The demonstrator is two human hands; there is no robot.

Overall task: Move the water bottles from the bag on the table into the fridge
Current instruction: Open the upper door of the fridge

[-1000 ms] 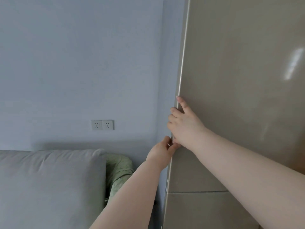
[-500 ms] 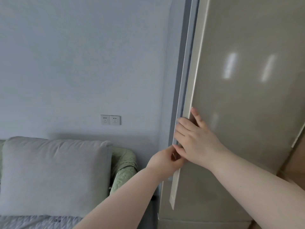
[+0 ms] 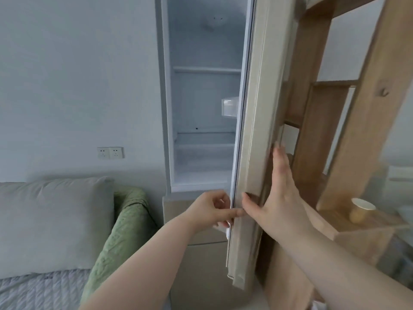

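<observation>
The fridge (image 3: 165, 108) stands ahead with its upper beige door (image 3: 252, 135) swung wide, seen edge-on. Inside are white shelves (image 3: 206, 70) with nothing on them and a small clear door bin (image 3: 230, 107). My left hand (image 3: 210, 210) pinches the door's inner edge near its lower corner. My right hand (image 3: 277, 193) lies flat against the door's outer face, thumb hooked around the edge. No water bottles, bag or table are in view.
A wooden ladder-like frame (image 3: 348, 113) stands right behind the open door, with a small yellow cup (image 3: 361, 210) on its ledge. A bed with a grey pillow (image 3: 51, 222) and green cushion (image 3: 125, 222) lies to the left. Wall sockets (image 3: 110, 152) sit above it.
The fridge door went from shut to wide open, swinging right and exposing the shelves. Both hands stayed on its edge; the right hand flattened on the outer face.
</observation>
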